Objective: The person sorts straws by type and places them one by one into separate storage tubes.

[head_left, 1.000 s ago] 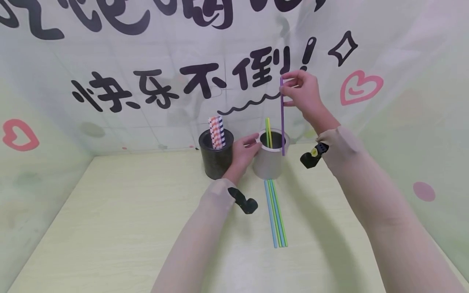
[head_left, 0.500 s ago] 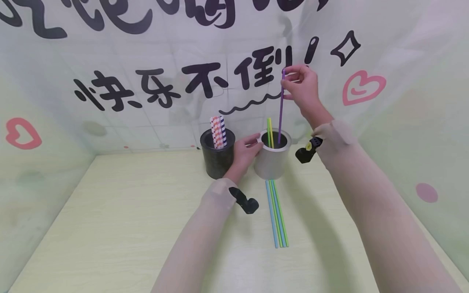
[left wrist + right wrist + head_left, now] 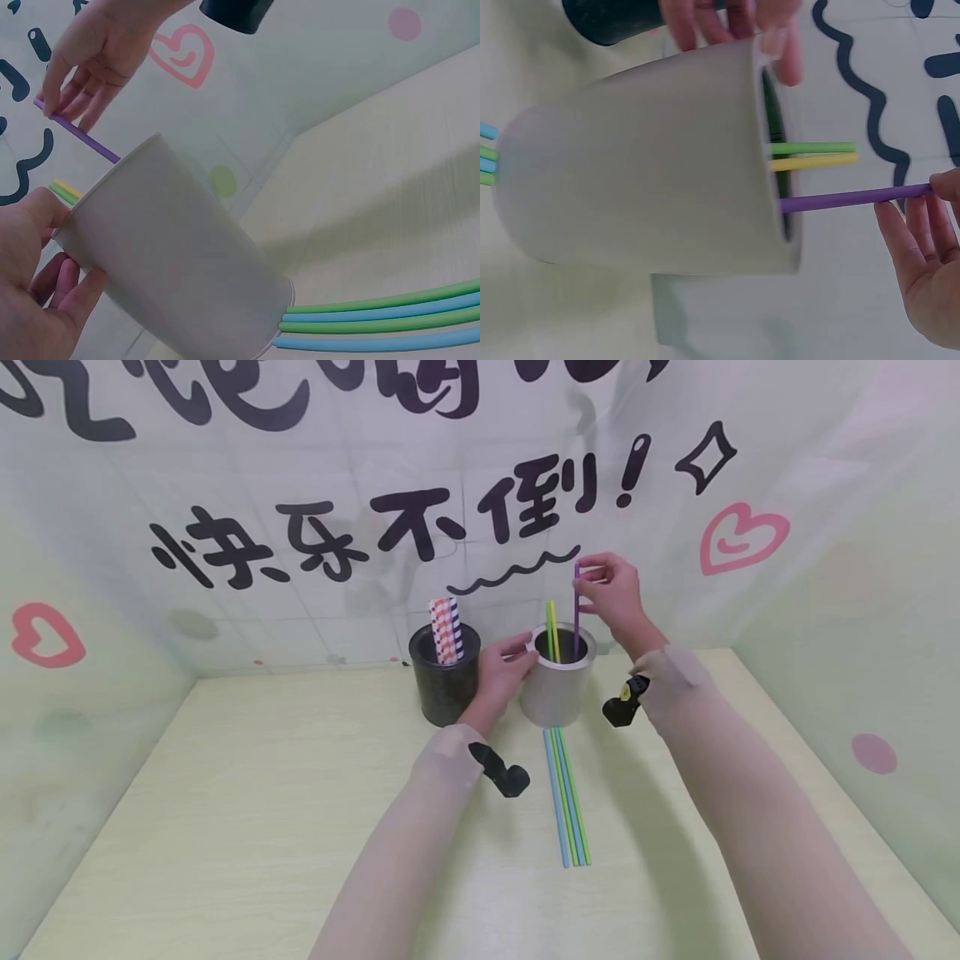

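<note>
Your right hand (image 3: pixel 615 595) pinches a purple straw (image 3: pixel 832 200), its lower end hidden inside the grey cup (image 3: pixel 557 697) your left hand (image 3: pixel 501 675) grips.

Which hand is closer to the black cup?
The left hand. It is between the black cup and the grey cup, holding the grey one; the right hand is farther off, higher and to the right, pinching a purple straw.
</note>
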`<state>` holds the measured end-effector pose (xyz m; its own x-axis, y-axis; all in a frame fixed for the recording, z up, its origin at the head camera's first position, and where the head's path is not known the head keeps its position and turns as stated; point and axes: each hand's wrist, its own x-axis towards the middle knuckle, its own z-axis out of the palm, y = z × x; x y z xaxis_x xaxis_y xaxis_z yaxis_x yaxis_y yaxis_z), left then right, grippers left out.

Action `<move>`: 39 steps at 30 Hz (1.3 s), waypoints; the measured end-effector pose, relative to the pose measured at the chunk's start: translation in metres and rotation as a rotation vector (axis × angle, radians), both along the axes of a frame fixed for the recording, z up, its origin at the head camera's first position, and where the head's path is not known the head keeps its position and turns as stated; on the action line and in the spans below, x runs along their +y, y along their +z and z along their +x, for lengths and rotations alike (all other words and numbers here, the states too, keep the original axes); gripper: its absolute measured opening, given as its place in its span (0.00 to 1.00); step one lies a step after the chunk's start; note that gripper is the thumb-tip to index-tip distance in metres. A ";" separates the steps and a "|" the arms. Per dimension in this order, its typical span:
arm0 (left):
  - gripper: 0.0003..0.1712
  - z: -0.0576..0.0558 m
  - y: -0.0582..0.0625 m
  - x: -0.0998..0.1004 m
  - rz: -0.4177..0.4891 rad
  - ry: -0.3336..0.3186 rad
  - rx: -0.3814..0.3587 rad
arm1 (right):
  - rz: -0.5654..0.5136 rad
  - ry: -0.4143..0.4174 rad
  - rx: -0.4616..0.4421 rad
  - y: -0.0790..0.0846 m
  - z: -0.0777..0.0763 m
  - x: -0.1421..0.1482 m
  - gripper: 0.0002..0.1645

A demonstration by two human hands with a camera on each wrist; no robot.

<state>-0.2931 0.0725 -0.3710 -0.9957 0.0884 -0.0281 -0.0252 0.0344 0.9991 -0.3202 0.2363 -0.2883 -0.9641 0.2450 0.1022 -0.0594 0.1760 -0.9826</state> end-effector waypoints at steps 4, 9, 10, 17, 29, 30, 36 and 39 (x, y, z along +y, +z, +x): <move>0.21 -0.001 -0.001 0.000 -0.002 -0.003 -0.003 | 0.032 0.001 -0.026 -0.016 0.000 0.001 0.19; 0.21 -0.001 -0.002 0.001 0.001 0.000 -0.012 | 0.046 0.012 -0.045 -0.029 0.001 0.002 0.19; 0.21 -0.001 -0.002 0.001 0.002 0.001 -0.012 | 0.043 0.011 -0.051 -0.031 0.001 0.002 0.19; 0.21 -0.001 -0.004 0.001 0.000 0.008 -0.014 | 0.055 0.008 -0.099 -0.039 0.000 -0.001 0.18; 0.21 -0.001 -0.004 0.000 0.013 -0.003 -0.014 | 0.168 0.013 -0.140 -0.040 -0.002 -0.006 0.19; 0.21 -0.001 -0.004 0.000 0.015 -0.003 -0.016 | 0.171 0.010 -0.143 -0.040 -0.002 -0.006 0.19; 0.21 -0.002 -0.003 0.000 0.018 -0.005 -0.024 | 0.177 0.011 -0.151 -0.039 -0.002 -0.006 0.19; 0.21 -0.002 -0.002 0.000 0.014 -0.005 -0.023 | 0.181 0.019 -0.151 -0.038 -0.002 -0.005 0.19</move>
<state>-0.2956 0.0725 -0.3731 -0.9943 0.0942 -0.0501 -0.0485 0.0202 0.9986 -0.3220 0.2315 -0.3262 -0.9762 0.2171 -0.0026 0.0804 0.3504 -0.9332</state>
